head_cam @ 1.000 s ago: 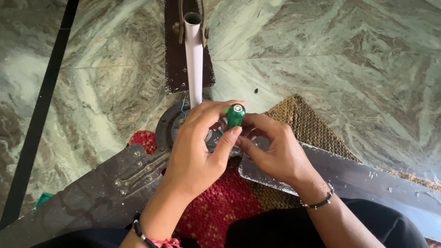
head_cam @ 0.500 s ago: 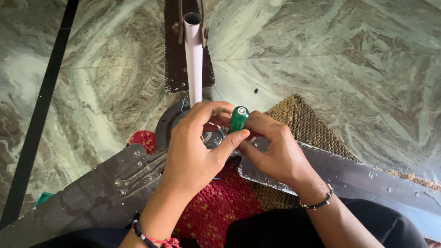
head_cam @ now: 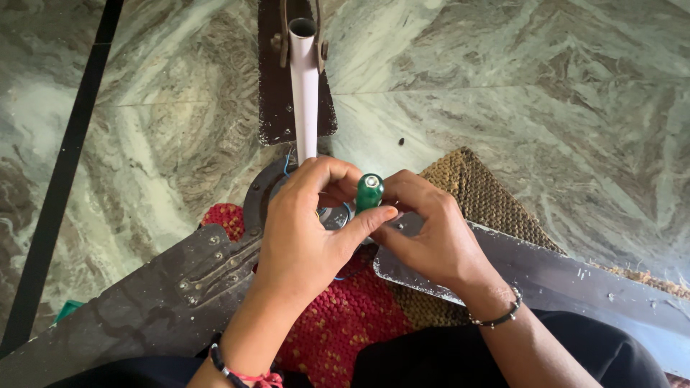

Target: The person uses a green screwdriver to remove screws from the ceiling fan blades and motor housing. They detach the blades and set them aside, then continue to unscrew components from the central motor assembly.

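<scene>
A green-handled screwdriver (head_cam: 369,192) stands nearly upright over the dark round motor hub (head_cam: 267,192) of a ceiling fan lying on the floor. My left hand (head_cam: 305,237) wraps around it, thumb pressed on the handle's lower side. My right hand (head_cam: 431,237) holds the handle from the right with its fingertips. The tool's tip is hidden behind my fingers. A white rod (head_cam: 305,90) rises from the hub towards the camera. Thin blue and red wires (head_cam: 345,210) show between my fingers.
Three dusty dark fan blades spread from the hub: one far (head_cam: 276,79), one lower left (head_cam: 136,302), one lower right (head_cam: 575,280). A red and tan woven mat (head_cam: 345,323) lies beneath on green marble floor. A black bar (head_cam: 61,172) runs along the left.
The screwdriver handle has shifted slightly and dropped a little between my hands. My left fingers have curled tighter over the hub; the wires now show.
</scene>
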